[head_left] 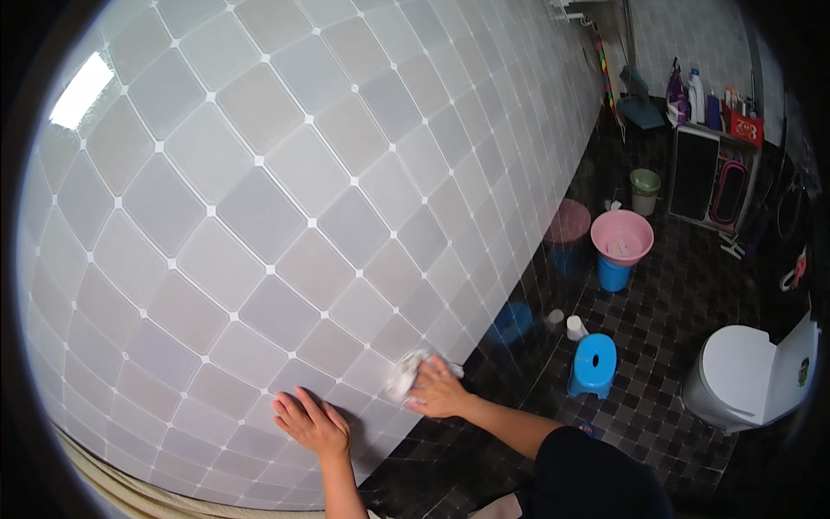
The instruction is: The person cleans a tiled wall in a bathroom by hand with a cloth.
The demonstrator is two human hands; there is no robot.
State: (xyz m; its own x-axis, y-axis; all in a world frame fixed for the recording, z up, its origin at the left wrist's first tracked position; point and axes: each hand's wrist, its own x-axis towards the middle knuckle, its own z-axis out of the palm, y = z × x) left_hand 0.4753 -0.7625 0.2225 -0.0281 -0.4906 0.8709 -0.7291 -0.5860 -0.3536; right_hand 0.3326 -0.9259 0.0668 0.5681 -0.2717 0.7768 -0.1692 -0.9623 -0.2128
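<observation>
Dark fabric sleeve lies foremost, and beyond it the right hand holds a crumpled white cloth, pressing it to the glossy grey diamond-tiled wall. From where I stand, the cloth sits under and just left of those fingers, bunched with no clear long axis, while the left hand, empty and spread on the wall to the grip's lower left, is farther from it. Rightward past the grip stand a bright-blue plastic stool and, farther off, a round pink plastic basin.
</observation>
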